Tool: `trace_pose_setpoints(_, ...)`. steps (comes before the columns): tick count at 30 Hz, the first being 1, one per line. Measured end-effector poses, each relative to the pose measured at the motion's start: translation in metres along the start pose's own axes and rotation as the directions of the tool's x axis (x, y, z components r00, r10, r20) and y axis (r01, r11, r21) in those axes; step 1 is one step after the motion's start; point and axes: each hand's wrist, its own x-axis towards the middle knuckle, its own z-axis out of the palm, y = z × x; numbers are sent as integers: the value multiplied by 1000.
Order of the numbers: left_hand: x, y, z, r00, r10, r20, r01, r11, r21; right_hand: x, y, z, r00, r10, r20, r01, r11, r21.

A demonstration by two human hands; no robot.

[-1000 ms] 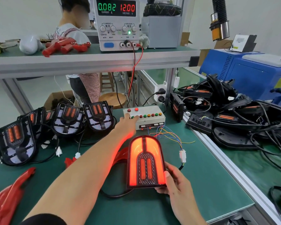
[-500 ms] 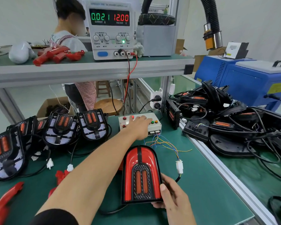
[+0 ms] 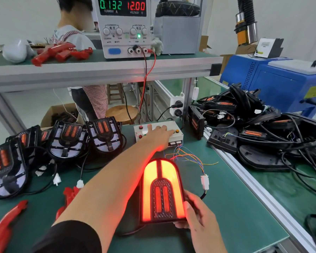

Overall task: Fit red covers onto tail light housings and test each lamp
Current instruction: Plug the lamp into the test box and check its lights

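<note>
The lamp (image 3: 161, 190) was dark a moment ago; now it glows bright red. The right hand (image 3: 199, 219) grips its near right corner on the desk (image 3: 235, 207). The left hand (image 3: 158, 135) lies flat, fingers pressing the button box (image 3: 178, 136). About five open housings (image 3: 104, 136) stand at the left.

The lamp (image 3: 161, 190) lies near the counter's (image 3: 226, 207) front edge, the switch box (image 3: 158, 132) behind it. Open housings (image 3: 66, 141) line the left edge. A power supply (image 3: 124, 26) stands on the shelf (image 3: 98, 68) above.
</note>
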Motion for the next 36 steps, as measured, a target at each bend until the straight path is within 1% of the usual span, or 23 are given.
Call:
trace_pose_setpoints(2,-1,1,-1,1000,-7,3,7,1000,-2,0,-1,1,1000,0,-2,0,1000,2)
trace_pose_setpoints(6,-5,2,-2,1000,-20,17,21,997,-73,-1,-2,4,1000,2,-2,-2,999,41)
trace_pose_setpoints(9,-6,4,-2,1000,-23,-1,23,999,-47,-1,-2,3,1000,5,17,-5,1000,30)
trace_pose_setpoints(13,-6,6,-5,1000,-27,13,27,999,-31,-2,-4,3,1000,5,25,-6,1000,16)
trace_pose_setpoints(16,-7,7,-4,1000,-30,4,31,999,-40,-1,-3,2,999,3,33,-3,1000,-1)
trace_pose_setpoints(18,-9,6,-2,1000,-28,-4,28,998,-55,-1,-5,3,1000,5,30,-6,1000,24)
trace_pose_setpoints(20,-14,4,-3,1000,-5,-21,3,994,-105,-3,-7,4,1000,2,26,-3,999,54)
trace_pose_setpoints(22,-20,1,-5,993,20,-114,-40,983,-178,-3,-8,4,1000,-2,30,0,998,66)
trace_pose_setpoints(24,-30,1,-8,964,25,-265,-103,953,-284,-3,-5,4,999,1,33,-3,997,73)
trace_pose_setpoints(25,-36,2,-10,946,14,-323,-136,923,-360,-3,-5,4,1000,5,28,-6,997,72)
trace_pose_setpoints(26,-45,3,-13,933,2,-361,-168,887,-431,-3,-4,4,1000,9,17,-10,998,69)
trace_pose_setpoints(28,-64,6,-19,910,-3,-416,-225,836,-500,-3,-4,3,1000,10,-5,-10,998,67)
trace_pose_setpoints(31,-93,12,-24,870,2,-492,-288,813,-506,-6,-5,3,1000,20,-18,-19,997,79)
trace_pose_setpoints(33,-109,16,-26,859,26,-511,-318,809,-493,-9,-5,5,1000,23,-20,-21,997,71)
trace_pose_setpoints(34,-117,19,-27,848,54,-527,-346,810,-474,-11,-6,5,1000,23,-19,-22,998,58)
trace_pose_setpoints(36,-128,29,-29,795,148,-588,-436,814,-384,-13,-7,5,999,24,-28,-23,999,27)
